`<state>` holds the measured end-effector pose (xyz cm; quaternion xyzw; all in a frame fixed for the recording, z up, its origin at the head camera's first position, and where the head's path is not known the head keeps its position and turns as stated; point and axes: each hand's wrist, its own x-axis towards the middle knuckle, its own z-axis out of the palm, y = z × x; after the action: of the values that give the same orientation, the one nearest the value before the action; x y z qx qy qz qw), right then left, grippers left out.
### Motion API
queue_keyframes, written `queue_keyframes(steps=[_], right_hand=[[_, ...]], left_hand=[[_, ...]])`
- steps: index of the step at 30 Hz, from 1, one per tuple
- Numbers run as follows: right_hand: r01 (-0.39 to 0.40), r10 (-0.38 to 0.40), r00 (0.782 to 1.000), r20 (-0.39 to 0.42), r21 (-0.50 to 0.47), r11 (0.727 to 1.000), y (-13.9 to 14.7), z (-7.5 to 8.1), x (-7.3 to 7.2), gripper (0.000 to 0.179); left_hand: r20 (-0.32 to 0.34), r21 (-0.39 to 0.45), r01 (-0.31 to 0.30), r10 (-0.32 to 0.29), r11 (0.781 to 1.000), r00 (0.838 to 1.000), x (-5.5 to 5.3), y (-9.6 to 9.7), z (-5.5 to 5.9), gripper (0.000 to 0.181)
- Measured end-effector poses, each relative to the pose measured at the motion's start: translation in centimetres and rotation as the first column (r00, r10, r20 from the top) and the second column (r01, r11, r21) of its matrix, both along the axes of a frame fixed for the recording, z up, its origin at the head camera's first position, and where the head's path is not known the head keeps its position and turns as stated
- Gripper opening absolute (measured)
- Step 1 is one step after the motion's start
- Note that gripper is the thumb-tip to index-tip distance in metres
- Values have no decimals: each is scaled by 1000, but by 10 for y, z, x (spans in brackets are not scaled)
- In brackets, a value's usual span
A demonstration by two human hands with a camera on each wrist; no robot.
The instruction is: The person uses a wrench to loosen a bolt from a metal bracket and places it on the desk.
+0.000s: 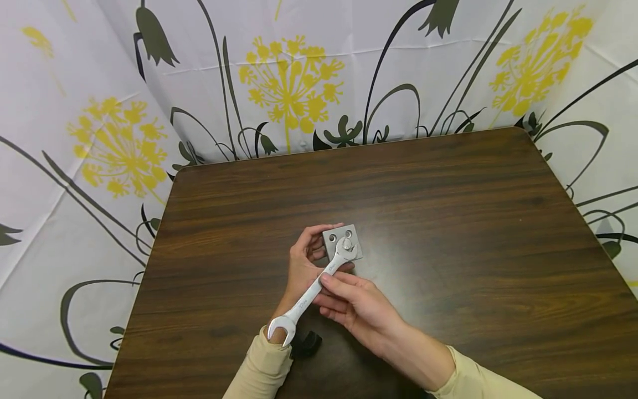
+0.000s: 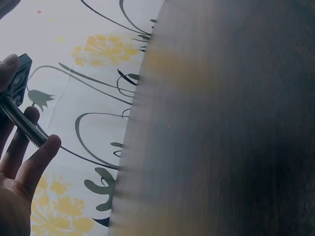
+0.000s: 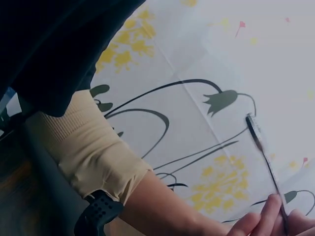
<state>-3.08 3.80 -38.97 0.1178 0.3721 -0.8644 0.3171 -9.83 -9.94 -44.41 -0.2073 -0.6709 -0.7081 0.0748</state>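
My left hand point(image 1: 301, 267) holds a small grey metal block point(image 1: 330, 251) with round holes, gripping it by its edges above the table. A bolt point(image 1: 346, 244) runs through one hole; its threaded shank point(image 2: 27, 123) sticks out below the block in the left wrist view, beside the fingers. With thumb and fingers, my right hand point(image 1: 369, 315) pinches the handle of a silver double open-end wrench point(image 1: 308, 299). The wrench's upper end lies at the bolt head, and its other end reaches over my left wrist. The right wrist view shows the wrench point(image 3: 266, 160) nearly edge-on.
A dark wood-grain table point(image 1: 448, 221) lies beneath both hands. White curtain point(image 1: 319, 33) with yellow and grey flowers hangs behind and beside it. A black wrist device point(image 1: 310, 343) sits by the left sleeve cuff point(image 1: 266, 360).
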Motion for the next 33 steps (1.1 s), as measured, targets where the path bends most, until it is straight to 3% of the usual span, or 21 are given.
queue_keyframes(steps=[5,14,19,24,30,33], right_hand=[[15,-12,1000,26,-89,996,-6,-1,-3,8],[32,-28,999,41,-115,993,-13,-4,-9,8],[-12,12,1000,2,-29,1000,-9,-10,-10,6],[-77,83,993,-81,84,993,5,-19,-10,16],[-138,202,957,-210,281,950,26,-31,-15,29],[-152,260,930,-260,371,916,40,-34,-18,32]], left_hand=[[-1,5,15,-15,1000,1000,-2,0,-7,77],[-41,34,59,-58,998,998,4,2,12,71],[-35,9,40,-40,999,999,5,3,14,73],[-28,16,23,-23,1000,999,1,1,1,74],[-45,8,16,-16,1000,999,-7,-3,-16,75],[-61,-1,23,-23,1000,998,-5,-3,-11,72]])
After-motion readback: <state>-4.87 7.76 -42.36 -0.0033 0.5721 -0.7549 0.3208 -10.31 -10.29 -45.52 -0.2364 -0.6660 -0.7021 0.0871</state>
